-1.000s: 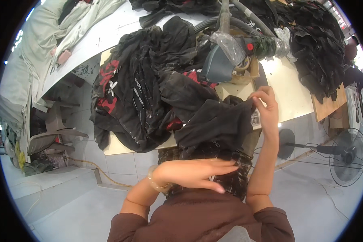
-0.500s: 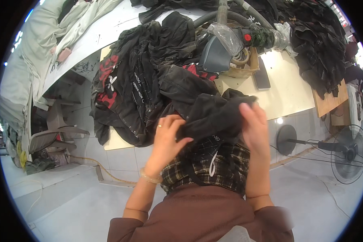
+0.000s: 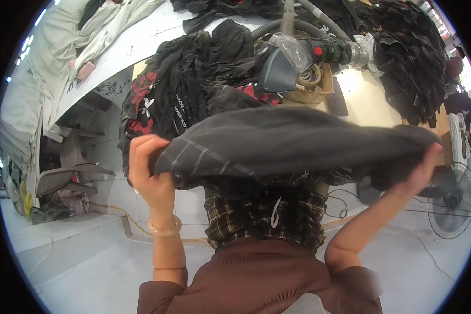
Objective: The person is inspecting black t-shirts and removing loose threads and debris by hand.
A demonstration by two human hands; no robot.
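A dark grey-black garment (image 3: 277, 141) with thin white grid lines and some white lettering is stretched in the air between my hands, above my lap. My left hand (image 3: 150, 162) grips its left end, fingers curled over the cloth. At the far right end, my right hand (image 3: 421, 170) is closed on the same cloth, its fingers partly hidden behind it. The garment's middle is blurred by motion. Behind it, a heap of similar black garments (image 3: 214, 65) with red and white prints lies on the table.
On the table (image 3: 358, 99) stand a grey machine head (image 3: 280, 70) with hoses, a cardboard box (image 3: 311, 94) and a dark flat object (image 3: 338, 102). More black cloth (image 3: 411, 63) hangs at the right. A standing fan (image 3: 451, 193) is at right, a chair (image 3: 57, 180) at left.
My hands have moved wide apart, left hand to the left and right hand to the right. The bunched garment has been lifted and spread between them.
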